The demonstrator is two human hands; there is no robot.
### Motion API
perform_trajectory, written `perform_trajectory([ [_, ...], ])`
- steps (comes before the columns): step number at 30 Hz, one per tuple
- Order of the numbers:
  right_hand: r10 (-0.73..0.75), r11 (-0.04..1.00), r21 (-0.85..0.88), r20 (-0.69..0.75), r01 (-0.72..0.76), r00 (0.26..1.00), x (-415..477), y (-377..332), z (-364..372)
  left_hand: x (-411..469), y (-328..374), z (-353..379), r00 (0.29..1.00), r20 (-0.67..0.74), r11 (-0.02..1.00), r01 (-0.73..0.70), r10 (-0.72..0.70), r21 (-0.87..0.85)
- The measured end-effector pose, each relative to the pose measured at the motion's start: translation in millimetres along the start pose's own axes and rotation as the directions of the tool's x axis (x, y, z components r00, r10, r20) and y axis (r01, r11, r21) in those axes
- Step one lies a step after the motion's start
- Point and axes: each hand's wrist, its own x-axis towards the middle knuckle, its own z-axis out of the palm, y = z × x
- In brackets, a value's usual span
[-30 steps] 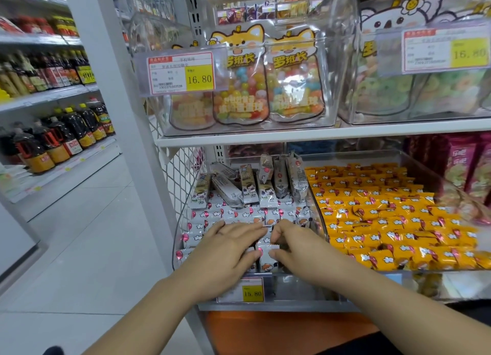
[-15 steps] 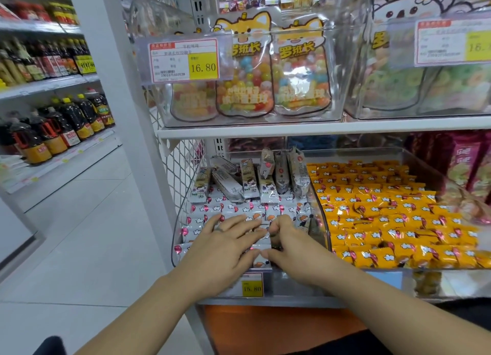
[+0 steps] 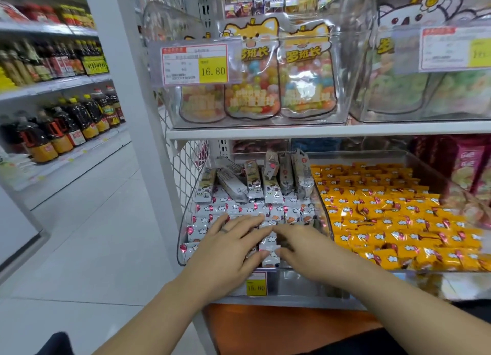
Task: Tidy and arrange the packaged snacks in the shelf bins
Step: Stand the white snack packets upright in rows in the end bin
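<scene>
**A:** Two hands were at work, then. Where, exactly?

**B:** Both were inside the clear bin (image 3: 183, 222) on the lower shelf, just above its yellow price tag (image 3: 256, 287). The left hand (image 3: 228, 248) lay flat with its fingers spread on the white packets (image 3: 239, 208). The right hand (image 3: 308, 251) was just beside it, with thumb and fingers curled in and pinching the end of one of the white packets.

**A:** And behind the hands?

**B:** More white packets lay in rows. At the back of the same bin stood taller grey packs (image 3: 252, 184) — some upright, some leaning.

**A:** And to the right?

**B:** The neighbouring bin held orange packets (image 3: 385, 216), laid flat and close together.

**A:** What was farther off?

**B:** The upper shelf (image 3: 318, 130) carried candy bags (image 3: 305, 75) with cat faces. They stood in a clear box, which had a price tag marked 16.80 (image 3: 195, 65). Far left, across the aisle, were dark bottles (image 3: 66, 126) on shelves — their labels too blurred to read.
</scene>
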Motion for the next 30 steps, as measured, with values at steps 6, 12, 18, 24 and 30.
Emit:
perform_trajectory([
  [6,-0.004,0.999,0.045,-0.049,0.006,0.999,1.9,0.9,8.4,6.5,1.0,0.3,0.991,0.103,0.996,0.082,-0.083,0.02],
  [12,-0.059,0.998,-0.045,-0.252,0.049,0.966,-6.0,2.8,-26.3,6.2,0.4,-4.7,0.991,0.12,0.998,0.062,-0.064,0.021],
  [18,-0.041,0.956,-0.276,-0.462,-0.1,0.886,6.8,34.6,-46.0,6.5,2.9,-6.4,0.989,0.136,0.999,0.05,-0.053,0.02],
  [24,0.008,0.961,-0.25,-0.4,-0.117,0.917,18.0,35.7,-46.9,5.3,1.6,-6.6,0.992,0.121,0.999,0.042,-0.042,-0.005],
  [30,-0.024,0.991,-0.116,-0.647,-0.067,0.762,15.7,39.8,-54.9,5.3,2.7,-9.7,0.991,0.126,0.999,0.041,-0.041,0.007],
])
